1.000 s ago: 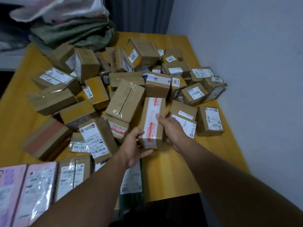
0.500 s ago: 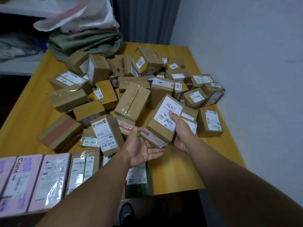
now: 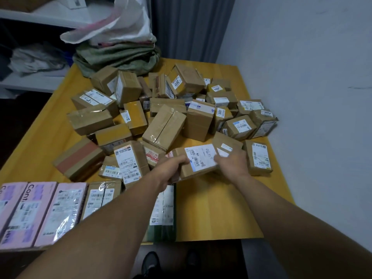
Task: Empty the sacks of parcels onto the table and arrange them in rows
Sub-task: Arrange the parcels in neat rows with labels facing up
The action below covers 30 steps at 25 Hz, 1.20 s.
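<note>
Parcels in pink wrap (image 3: 60, 210) line the table's (image 3: 211, 214) near edge. Just beyond, left hand (image 3: 171, 168) and right hand (image 3: 231, 165) grip a labelled brown box (image 3: 199, 160) by its ends. Behind it sprawls the loose heap (image 3: 165, 125), and farthest lie crumpled sacks (image 3: 120, 57).

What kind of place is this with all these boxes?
Probably a parcel sorting room, perhaps a small courier depot. The yellow table is heaped with labelled cardboard parcels, sacks lie at its far end, and the left hand and right hand grip one white-labelled parcel.
</note>
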Tool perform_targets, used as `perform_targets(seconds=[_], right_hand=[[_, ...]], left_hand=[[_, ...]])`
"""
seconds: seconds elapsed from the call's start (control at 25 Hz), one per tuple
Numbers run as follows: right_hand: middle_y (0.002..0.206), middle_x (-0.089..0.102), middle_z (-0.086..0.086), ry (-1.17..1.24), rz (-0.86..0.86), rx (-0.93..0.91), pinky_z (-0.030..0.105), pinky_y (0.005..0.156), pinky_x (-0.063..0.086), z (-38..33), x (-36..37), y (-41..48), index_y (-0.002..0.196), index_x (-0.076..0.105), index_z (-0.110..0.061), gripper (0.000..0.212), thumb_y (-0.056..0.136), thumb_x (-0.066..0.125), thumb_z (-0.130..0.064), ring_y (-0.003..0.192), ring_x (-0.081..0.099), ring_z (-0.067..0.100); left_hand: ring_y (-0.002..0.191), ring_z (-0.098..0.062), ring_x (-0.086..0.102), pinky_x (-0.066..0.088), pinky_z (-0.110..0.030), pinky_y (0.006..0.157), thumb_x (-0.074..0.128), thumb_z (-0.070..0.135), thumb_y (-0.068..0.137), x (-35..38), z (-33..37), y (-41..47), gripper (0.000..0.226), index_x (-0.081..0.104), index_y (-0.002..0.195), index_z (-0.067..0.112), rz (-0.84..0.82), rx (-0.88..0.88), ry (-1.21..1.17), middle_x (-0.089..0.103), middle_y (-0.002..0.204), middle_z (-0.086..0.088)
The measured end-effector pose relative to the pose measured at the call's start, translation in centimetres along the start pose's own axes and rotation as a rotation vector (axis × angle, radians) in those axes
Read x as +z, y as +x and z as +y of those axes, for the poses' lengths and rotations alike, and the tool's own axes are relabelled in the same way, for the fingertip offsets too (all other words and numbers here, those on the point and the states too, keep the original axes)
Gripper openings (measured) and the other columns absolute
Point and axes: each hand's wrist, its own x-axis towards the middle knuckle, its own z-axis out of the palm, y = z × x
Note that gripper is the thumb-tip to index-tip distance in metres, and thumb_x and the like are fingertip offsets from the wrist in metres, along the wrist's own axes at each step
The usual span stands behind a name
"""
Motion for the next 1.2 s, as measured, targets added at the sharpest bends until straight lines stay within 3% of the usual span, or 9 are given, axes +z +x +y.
perform_targets(seconds=[0.12,0.2,0.44,0.52,0.64,0.76,0.84,1.0,1.2], right_hand=[[0.167,0.001,0.007,-0.653,-0.376,-0.542,0.052,0.123,0.019,-1.2,-1.8,-1.0,0.161,0.0,-0.02,0.121,0.076,0.082,-0.045,0.153,0.004,0.031],[0.167,0.006,0.007,-0.683,-0.502,-0.58,0.05,0.122,0.021,-1.8,-1.2,-1.6,0.16,-0.008,-0.017,0.127,0.076,0.084,-0.043,0.153,0.01,0.03],[0.126,0.053,0.006,-0.424,-0.551,-0.159,0.038,0.086,0.052,1.1,1.7,-0.7,0.143,0.027,-0.011,0.111,0.056,0.08,-0.055,0.107,0.056,0.021],[0.117,0.061,0.005,-0.296,-0.558,0.052,0.036,0.074,0.057,2.6,3.0,-1.2,0.131,0.039,-0.006,0.102,0.051,0.084,-0.051,0.093,0.064,0.016],[0.104,0.067,0.007,-0.116,-0.513,0.262,0.038,0.081,0.061,4.1,5.6,-2.5,0.134,0.039,-0.005,0.104,0.053,0.089,-0.047,0.09,0.07,0.022],[0.099,0.059,0.003,-0.107,-0.486,0.301,0.034,0.084,0.056,4.2,8.0,-3.9,0.145,0.023,0.0,0.102,0.075,0.085,-0.041,0.101,0.065,0.025],[0.114,0.058,0.005,-0.117,-0.483,0.313,0.032,0.084,0.052,4.5,9.2,-4.6,0.146,0.024,-0.001,0.098,0.078,0.085,-0.039,0.111,0.061,0.025],[0.098,0.062,0.003,-0.161,-0.464,0.298,0.034,0.085,0.053,5.2,10.3,-5.5,0.142,0.027,0.001,0.076,0.089,0.074,-0.026,0.096,0.061,0.022],[0.122,0.061,0.012,-0.145,-0.484,0.35,0.03,0.073,0.048,5.1,10.7,-5.7,0.14,0.027,0.0,0.075,0.089,0.077,-0.024,0.092,0.059,0.02]], left_hand=[[0.084,-0.025,0.075,0.061,-0.033,0.064,0.075,0.014,0.076,0.0,1.7,-0.1,0.063,0.044,0.129,0.018,-0.064,0.025,0.086,0.074,0.1,-0.012],[0.09,-0.031,0.074,0.061,-0.039,0.07,0.078,0.016,0.065,0.1,2.3,0.1,0.073,0.044,0.129,0.018,-0.103,0.04,0.154,0.074,0.102,-0.015],[0.104,-0.03,0.061,0.047,-0.045,0.096,0.068,0.037,0.077,-1.1,0.1,1.8,0.046,0.064,0.114,0.01,0.148,-0.043,0.163,0.066,0.114,-0.012],[0.101,-0.032,0.062,0.053,-0.042,0.086,0.065,0.027,0.085,-2.1,-1.5,2.5,0.035,0.062,0.113,0.006,0.286,-0.067,0.243,0.065,0.112,-0.016],[0.09,-0.033,0.063,0.054,-0.036,0.069,0.064,0.014,0.079,-3.6,-4.1,3.2,0.035,0.06,0.112,0.005,0.32,-0.108,0.426,0.065,0.1,-0.017],[0.091,-0.034,0.064,0.054,-0.038,0.071,0.061,0.015,0.083,-4.1,-5.7,3.5,0.018,0.061,0.097,0.003,0.32,-0.147,0.593,0.065,0.098,-0.017],[0.094,-0.035,0.066,0.056,-0.038,0.073,0.061,0.015,0.085,-4.2,-6.5,4.1,0.017,0.064,0.094,0.001,0.326,-0.123,0.727,0.067,0.1,-0.019],[0.113,-0.037,0.059,0.054,-0.04,0.09,0.06,0.017,0.088,-4.4,-7.9,4.5,0.045,0.048,0.127,-0.001,0.274,-0.126,0.987,0.057,0.125,-0.021],[0.117,-0.041,0.058,0.054,-0.048,0.094,0.057,0.017,0.089,-4.9,-9.4,4.7,0.058,0.032,0.139,-0.001,0.197,-0.175,0.983,0.052,0.134,-0.023]])
